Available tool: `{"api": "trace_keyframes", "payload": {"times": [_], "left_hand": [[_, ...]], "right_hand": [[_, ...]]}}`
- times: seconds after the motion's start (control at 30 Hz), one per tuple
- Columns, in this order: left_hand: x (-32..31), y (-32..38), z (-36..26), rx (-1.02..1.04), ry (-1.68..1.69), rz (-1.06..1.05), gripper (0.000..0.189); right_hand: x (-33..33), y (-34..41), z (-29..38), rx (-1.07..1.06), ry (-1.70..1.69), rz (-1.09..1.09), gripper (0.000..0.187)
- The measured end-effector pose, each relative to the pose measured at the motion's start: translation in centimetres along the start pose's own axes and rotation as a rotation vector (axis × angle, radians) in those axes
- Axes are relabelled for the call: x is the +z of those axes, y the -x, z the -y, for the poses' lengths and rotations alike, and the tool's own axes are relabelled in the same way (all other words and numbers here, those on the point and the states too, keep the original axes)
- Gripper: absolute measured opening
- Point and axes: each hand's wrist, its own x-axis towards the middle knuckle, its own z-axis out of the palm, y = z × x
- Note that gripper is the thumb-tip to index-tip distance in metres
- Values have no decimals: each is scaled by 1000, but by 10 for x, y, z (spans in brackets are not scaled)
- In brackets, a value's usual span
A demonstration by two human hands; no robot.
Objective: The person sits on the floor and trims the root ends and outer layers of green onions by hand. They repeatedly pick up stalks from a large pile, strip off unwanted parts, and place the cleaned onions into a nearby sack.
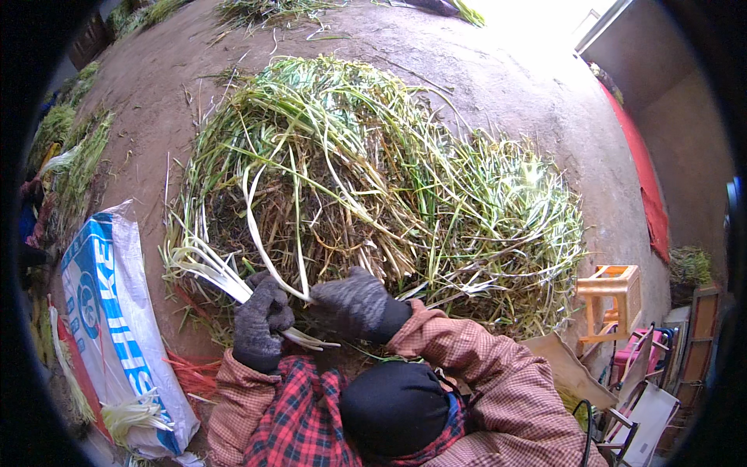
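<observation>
My left hand (262,321), in a dark grey knit glove, is closed around a bundle of pale, chive-like stalks (216,271). Their white ends fan out to the upper left, and thin ends poke out below the fist. My right hand (353,303), gloved alike and slightly blurred, pinches the lower end of a long pale leafy stalk (257,225), which bends up over the heap. Before me spreads a large heap of green and yellowing leafy stalks (373,175), with brown roots and dry matter in its near middle.
A white and blue woven sack (125,327) lies at left, with pale stalks (137,417) on it and red strings (195,373) beside it. An orange plastic stool (610,300) and a folding chair (642,414) stand at right. More greens (262,11) lie on the far floor.
</observation>
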Motion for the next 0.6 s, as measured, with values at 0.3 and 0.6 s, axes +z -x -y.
{"api": "trace_keyframes", "payload": {"times": [0.3, 0.6], "left_hand": [[-3, -1, -3, -58, 107, 91, 13], [0, 0, -3, -110, 79, 32, 13]], "right_hand": [[-212, 184, -148, 913, -337, -800, 14], [-175, 140, -96, 1042, 517, -68, 38]]}}
